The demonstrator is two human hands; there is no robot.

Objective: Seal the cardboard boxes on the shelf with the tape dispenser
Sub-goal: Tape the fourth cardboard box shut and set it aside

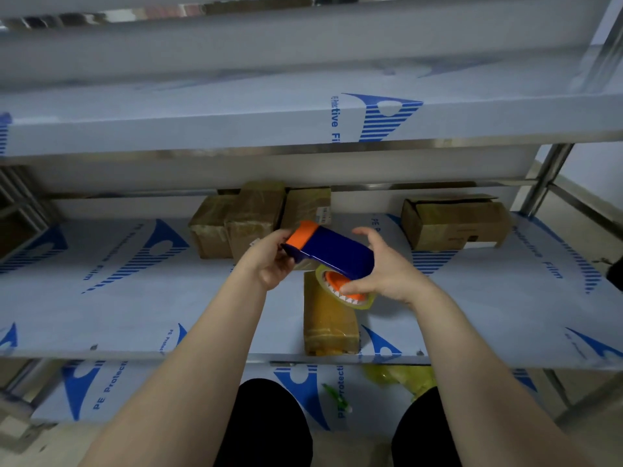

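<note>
A blue and orange tape dispenser [332, 251] with a clear tape roll is held above the middle shelf [135, 298] by both hands. My left hand [271, 261] grips its orange front end. My right hand [384, 267] curls round the roll end, thumb on the orange hub. Directly below lies a small taped cardboard box [328, 321] near the shelf's front edge. A cluster of taped boxes [249, 219] stands at the back centre. A brown box with loose top flaps [455, 222] sits at the back right.
The upper shelf [303, 119], covered in blue-printed protective film, overhangs close above the boxes. Steel uprights [546, 176] stand at the right. On the bottom shelf lies a yellow plastic bag [401, 377]. My knees show below.
</note>
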